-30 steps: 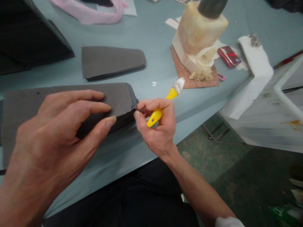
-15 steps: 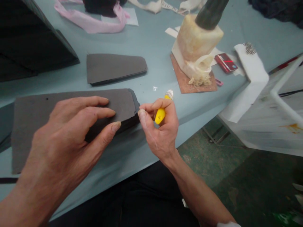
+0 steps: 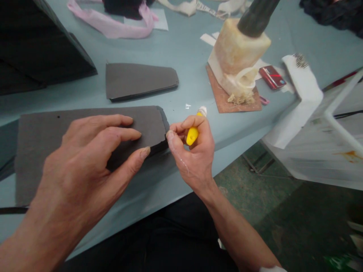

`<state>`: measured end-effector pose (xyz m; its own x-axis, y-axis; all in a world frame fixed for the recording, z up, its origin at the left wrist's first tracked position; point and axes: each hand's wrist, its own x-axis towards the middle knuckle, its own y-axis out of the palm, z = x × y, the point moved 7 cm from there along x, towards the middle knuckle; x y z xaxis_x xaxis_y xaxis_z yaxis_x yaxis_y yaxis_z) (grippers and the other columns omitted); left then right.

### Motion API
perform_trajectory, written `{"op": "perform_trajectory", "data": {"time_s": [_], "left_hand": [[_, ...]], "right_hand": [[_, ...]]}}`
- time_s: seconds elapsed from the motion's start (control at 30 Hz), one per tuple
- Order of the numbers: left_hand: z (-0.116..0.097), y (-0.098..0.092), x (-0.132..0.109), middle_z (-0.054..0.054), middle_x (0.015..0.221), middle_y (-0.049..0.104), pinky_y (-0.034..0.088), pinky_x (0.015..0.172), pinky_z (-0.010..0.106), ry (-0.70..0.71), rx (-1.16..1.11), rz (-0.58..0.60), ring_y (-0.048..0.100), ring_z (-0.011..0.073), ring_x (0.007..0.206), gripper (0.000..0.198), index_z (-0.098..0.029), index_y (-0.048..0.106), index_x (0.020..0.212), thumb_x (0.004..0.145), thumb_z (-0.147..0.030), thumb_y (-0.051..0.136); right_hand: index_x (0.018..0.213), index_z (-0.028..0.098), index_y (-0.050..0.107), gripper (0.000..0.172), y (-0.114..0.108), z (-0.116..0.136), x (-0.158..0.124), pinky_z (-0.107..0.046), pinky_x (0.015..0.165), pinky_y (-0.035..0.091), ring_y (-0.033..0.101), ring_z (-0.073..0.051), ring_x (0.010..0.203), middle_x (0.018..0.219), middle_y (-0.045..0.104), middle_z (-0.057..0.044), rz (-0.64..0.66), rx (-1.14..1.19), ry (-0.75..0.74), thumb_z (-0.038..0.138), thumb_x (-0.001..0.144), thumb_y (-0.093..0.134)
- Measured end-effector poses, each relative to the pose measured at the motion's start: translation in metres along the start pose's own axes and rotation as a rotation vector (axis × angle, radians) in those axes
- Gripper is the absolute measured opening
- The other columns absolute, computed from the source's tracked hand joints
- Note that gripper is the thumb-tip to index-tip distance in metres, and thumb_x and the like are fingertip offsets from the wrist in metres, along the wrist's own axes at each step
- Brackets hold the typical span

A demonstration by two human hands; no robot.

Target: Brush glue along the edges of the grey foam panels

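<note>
A long dark grey panel lies along the table's near side. Over it my left hand is spread, fingertips on its top and thumb at the near edge. At the panel's right end a dark strip of covering is folded over the rim. My right hand pinches this end near the front corner between thumb and finger. Tucked in the same hand is a small yellow-handled tool with a whitish, crusted end; its kind is unclear. Behind lies a smaller grey tapered panel.
A stained glue pot with a dark handle stands on a brown board. Beside it are a red box and a bent white piece with pins. A large black object is at left, a pink cloth strip behind.
The view has shifted slightly. The dark covering at the panel's front corner lies closer to the edge under my right fingers. My left hand keeps its place on the panel.
</note>
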<state>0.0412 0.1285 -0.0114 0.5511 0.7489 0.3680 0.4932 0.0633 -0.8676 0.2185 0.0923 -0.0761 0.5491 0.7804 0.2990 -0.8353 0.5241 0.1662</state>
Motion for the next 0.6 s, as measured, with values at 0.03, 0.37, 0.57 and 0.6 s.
{"op": "perform_trajectory", "data": {"time_s": [0.03, 0.37, 0.57, 0.6], "left_hand": [[-0.001, 0.0, 0.0, 0.007, 0.136, 0.076, 0.057, 0.106, 0.054, -0.001, 0.006, -0.004, 0.069, 0.0343, 0.132, 0.026, -0.03, 0.073, 0.115, 0.104, -0.051, 0.062], [-0.02, 0.004, 0.009, 0.009, 0.133, 0.076, 0.058, 0.107, 0.055, -0.026, 0.116, -0.017, 0.07, 0.0368, 0.13, 0.03, -0.029, 0.069, 0.113, 0.105, -0.055, 0.058], [-0.022, 0.006, 0.009, 0.011, 0.13, 0.077, 0.059, 0.103, 0.055, -0.032, 0.133, -0.037, 0.071, 0.0382, 0.126, 0.027, -0.026, 0.07, 0.111, 0.105, -0.05, 0.059], [-0.022, 0.006, 0.009, 0.01, 0.13, 0.077, 0.058, 0.104, 0.055, -0.044, 0.127, -0.037, 0.071, 0.0382, 0.127, 0.027, -0.026, 0.071, 0.111, 0.105, -0.05, 0.059]], "right_hand": [[0.097, 0.026, 0.051, 0.023, 0.0, 0.0, 0.0, -0.021, 0.07, 0.061, 0.067, -0.007, 0.072, 0.085, 0.067, 0.006, 0.003, 0.007, 0.006, 0.016, 0.09, 0.071], [0.095, 0.026, 0.052, 0.023, -0.002, -0.001, 0.003, -0.022, 0.071, 0.059, 0.066, -0.007, 0.071, 0.082, 0.068, 0.008, 0.058, -0.006, 0.056, 0.021, 0.089, 0.073], [0.094, 0.025, 0.053, 0.022, -0.002, -0.001, 0.004, -0.021, 0.067, 0.056, 0.064, -0.006, 0.067, 0.08, 0.067, 0.009, 0.065, 0.033, 0.065, 0.02, 0.089, 0.074], [0.094, 0.025, 0.053, 0.022, -0.001, -0.002, 0.004, -0.021, 0.067, 0.056, 0.063, -0.006, 0.067, 0.08, 0.067, 0.009, 0.069, 0.035, 0.075, 0.02, 0.089, 0.073]]}}
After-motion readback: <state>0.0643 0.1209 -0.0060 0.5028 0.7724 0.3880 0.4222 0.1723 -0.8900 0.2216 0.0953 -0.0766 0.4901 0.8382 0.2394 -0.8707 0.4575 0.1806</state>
